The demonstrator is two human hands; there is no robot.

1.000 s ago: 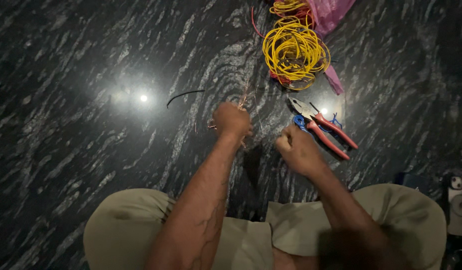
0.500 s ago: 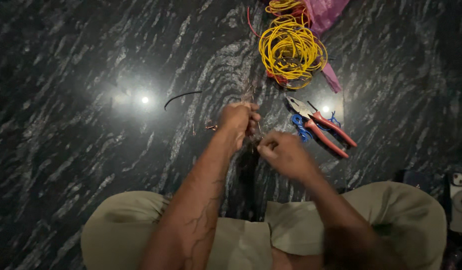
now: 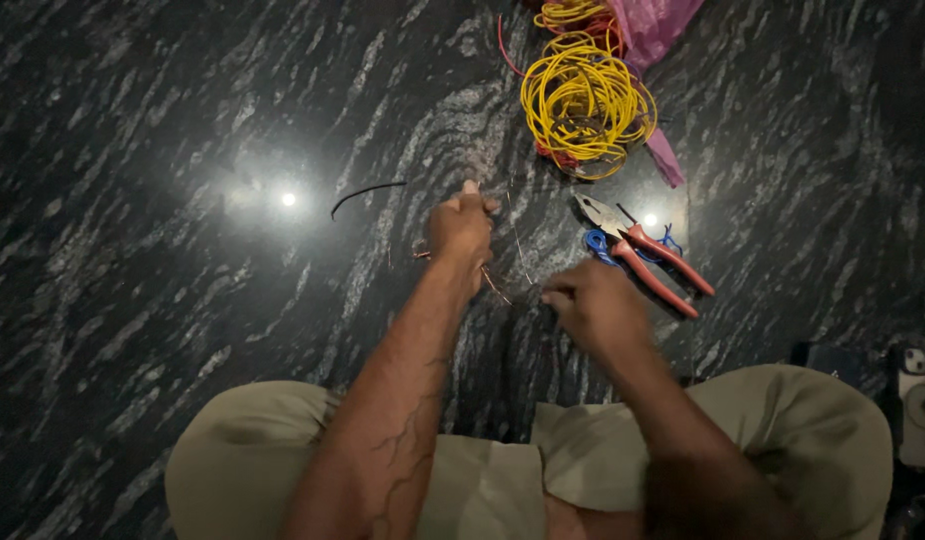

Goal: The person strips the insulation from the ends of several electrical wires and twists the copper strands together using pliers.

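Glossy stone floor (image 3: 182, 120), plastic-handled pliers (image 3: 642, 255)

Two hands set over a dark, white-veined polished stone floor (image 3: 162, 150), with wire and pliers beyond.

The left hand (image 3: 460, 228) is placed left of the right hand (image 3: 594, 308); thin bare copper wire (image 3: 517, 245) runs between them. The red-handled steel pliers (image 3: 637, 252) lie right, the yellow wire coil (image 3: 585, 100) behind, the short black wire piece (image 3: 365, 192) left.

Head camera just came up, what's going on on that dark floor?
A person sits on a dark stone floor. The left hand and right hand pinch thin strands of wire between them. Red-handled pliers lie beside the right hand, a yellow wire coil beyond them, and a short black wire piece to the left.
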